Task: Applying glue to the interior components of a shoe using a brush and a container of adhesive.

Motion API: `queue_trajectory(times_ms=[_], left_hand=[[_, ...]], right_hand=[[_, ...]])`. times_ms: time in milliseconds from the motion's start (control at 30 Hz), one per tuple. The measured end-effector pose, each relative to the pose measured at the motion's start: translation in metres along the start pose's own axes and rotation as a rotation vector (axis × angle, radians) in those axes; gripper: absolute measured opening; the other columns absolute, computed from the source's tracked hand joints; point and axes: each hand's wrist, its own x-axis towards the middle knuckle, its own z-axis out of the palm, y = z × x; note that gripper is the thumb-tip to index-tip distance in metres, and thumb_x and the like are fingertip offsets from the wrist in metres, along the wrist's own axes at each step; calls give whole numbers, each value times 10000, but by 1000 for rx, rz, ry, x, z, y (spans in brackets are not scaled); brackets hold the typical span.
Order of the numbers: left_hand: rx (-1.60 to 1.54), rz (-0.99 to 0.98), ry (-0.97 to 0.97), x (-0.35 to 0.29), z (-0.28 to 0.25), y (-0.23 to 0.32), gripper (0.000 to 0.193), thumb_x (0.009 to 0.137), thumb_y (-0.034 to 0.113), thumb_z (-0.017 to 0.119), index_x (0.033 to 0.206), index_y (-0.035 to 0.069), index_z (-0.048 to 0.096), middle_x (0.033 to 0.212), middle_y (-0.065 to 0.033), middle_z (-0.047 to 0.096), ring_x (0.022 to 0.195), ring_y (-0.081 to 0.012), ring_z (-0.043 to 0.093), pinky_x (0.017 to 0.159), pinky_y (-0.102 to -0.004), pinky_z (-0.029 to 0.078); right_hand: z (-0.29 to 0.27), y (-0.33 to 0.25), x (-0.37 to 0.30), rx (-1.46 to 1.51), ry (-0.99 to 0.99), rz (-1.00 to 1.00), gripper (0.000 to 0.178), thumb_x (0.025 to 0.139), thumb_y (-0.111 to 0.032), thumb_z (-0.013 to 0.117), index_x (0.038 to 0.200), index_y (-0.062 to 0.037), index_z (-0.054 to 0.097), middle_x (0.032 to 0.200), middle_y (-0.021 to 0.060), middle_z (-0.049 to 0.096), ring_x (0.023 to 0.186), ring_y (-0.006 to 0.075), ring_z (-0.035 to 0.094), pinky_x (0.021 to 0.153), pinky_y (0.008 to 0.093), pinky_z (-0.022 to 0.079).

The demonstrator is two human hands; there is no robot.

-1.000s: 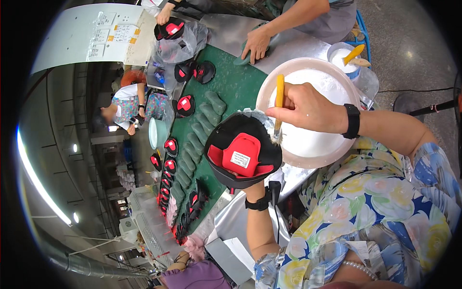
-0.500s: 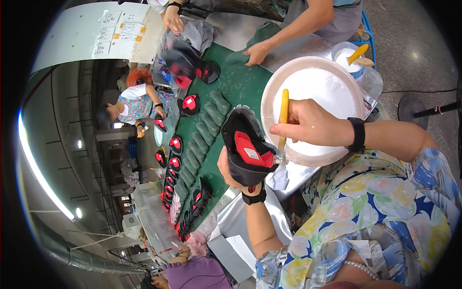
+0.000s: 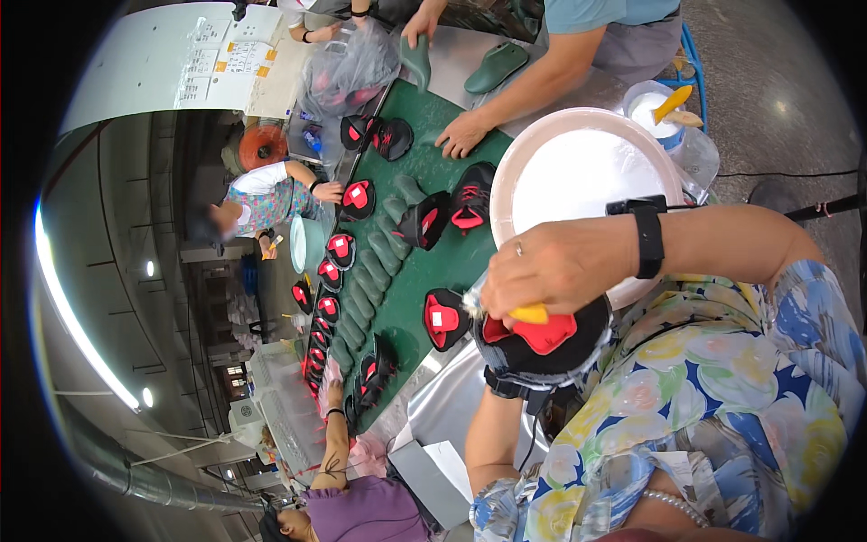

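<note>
A black shoe upper with a red lining (image 3: pixel 569 357) is held up in front of my body, its open side turned up. My left hand is hidden beneath it; only the left forearm and wristband show, and the upper rests in that hand. My right hand (image 3: pixel 551 271) is closed around a brush with a yellow handle (image 3: pixel 531 313). The brush's whitish bristles (image 3: pixel 472 303) touch or nearly touch the upper's left edge. Beside them, on the green work surface (image 3: pixel 411 312), lies another black and red upper (image 3: pixel 445 320).
A pink-rimmed basin (image 3: pixel 502 194) of white liquid stands beyond my right hand. Green shoe lasts (image 3: pixel 368 278) and several uppers line the green surface. At the far side a co-worker's hand (image 3: pixel 462 134) rests on it, near two uppers. A small tub (image 3: pixel 670 137) holds brushes.
The upper has come closer to me and turned. My right hand with the brush has moved down and left over it. More uppers lie on the green surface; the co-worker's hands have shifted.
</note>
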Motion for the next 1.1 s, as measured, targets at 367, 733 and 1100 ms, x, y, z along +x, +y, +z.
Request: queue_trajectory(times_ms=[367, 733, 1100], left_hand=[[66, 95, 64, 1, -7, 13, 573, 993, 282, 624, 1474, 28, 442, 1349, -133, 617, 1198, -256, 639, 995, -403, 563], [133, 191, 131, 1, -12, 23, 569, 1009, 305, 592, 1484, 37, 431, 1359, -130, 611, 1202, -262, 638, 999, -410, 563], [263, 377, 237, 8, -10, 35, 566, 1024, 328, 561, 1494, 46, 419, 1369, -128, 605, 1206, -269, 637, 1003, -417, 563]], right_hand=[[-49, 11, -7, -55, -262, 628, 179, 930, -188, 680, 937, -37, 586, 845, 131, 649, 769, 367, 648, 712, 427, 507], [-37, 9, -12, -141, -148, 336, 137, 912, -142, 702, 969, -56, 612, 950, 112, 651, 879, 327, 649, 765, 418, 519], [-38, 9, -26, -186, -122, 339, 198, 902, -176, 718, 988, -49, 594, 875, 128, 630, 840, 355, 637, 738, 417, 512]])
